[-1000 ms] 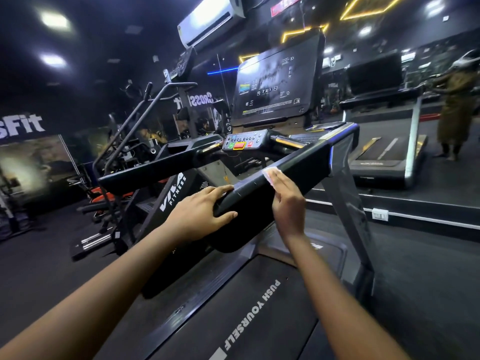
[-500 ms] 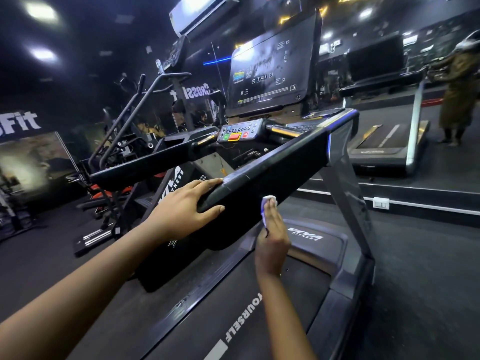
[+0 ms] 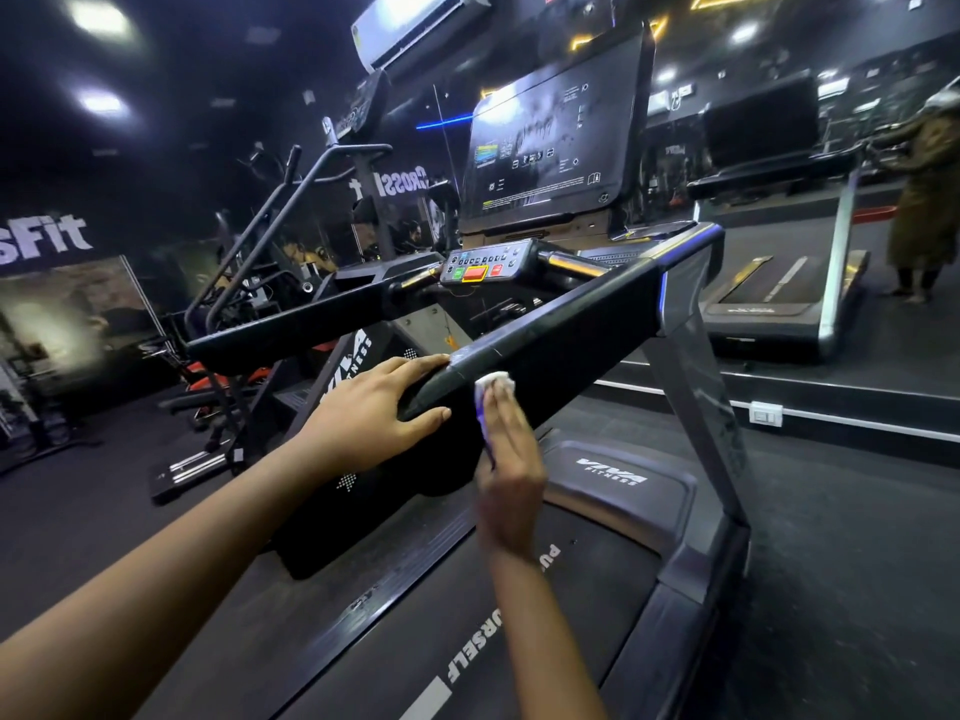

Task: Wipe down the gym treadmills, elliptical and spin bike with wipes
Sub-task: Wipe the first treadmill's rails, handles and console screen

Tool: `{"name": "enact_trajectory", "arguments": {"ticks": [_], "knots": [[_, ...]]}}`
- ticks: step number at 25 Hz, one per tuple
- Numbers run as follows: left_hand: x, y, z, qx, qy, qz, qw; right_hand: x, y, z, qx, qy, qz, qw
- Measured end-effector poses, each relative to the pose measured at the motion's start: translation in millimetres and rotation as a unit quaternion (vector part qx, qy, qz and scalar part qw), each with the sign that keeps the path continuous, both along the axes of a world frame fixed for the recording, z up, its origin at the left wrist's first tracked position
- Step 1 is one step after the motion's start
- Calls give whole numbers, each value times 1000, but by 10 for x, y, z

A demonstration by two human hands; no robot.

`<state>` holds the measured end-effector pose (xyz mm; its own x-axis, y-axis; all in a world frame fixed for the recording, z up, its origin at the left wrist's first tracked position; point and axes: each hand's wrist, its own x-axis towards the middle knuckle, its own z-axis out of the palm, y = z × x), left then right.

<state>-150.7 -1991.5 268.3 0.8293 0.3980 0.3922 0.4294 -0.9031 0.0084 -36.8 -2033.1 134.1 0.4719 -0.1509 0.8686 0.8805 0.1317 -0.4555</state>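
Right hand blurred; wipe mostly under it

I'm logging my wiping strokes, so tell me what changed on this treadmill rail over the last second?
The right hand slid the wipe from the top edge of the handrail down its side face, dipped below it, and now presses the wipe against that face again. The left hand kept holding the near end of the handrail.
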Motion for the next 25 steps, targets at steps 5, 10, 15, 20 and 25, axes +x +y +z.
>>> {"name": "enact_trajectory", "arguments": {"ticks": [5, 10, 15, 20, 25], "knots": [[-3, 8, 5, -5, 1, -4, 1000, 635, 114, -7, 35, 156, 6, 987], [-11, 10, 8, -12, 2, -4, 1000, 508, -31, 88, 78, 239, 34, 967], [9, -35, 39, -15, 26, 16, 999, 124, 61, 143, 31, 34, 55, 997], [57, -63, 250, -102, 113, 8, 988, 675, 114, 47, 29, 149, 35, 988], [414, -36, 282, -94, 133, 31, 986, 1146, -3, 115, 28, 275, 39, 960]]}}
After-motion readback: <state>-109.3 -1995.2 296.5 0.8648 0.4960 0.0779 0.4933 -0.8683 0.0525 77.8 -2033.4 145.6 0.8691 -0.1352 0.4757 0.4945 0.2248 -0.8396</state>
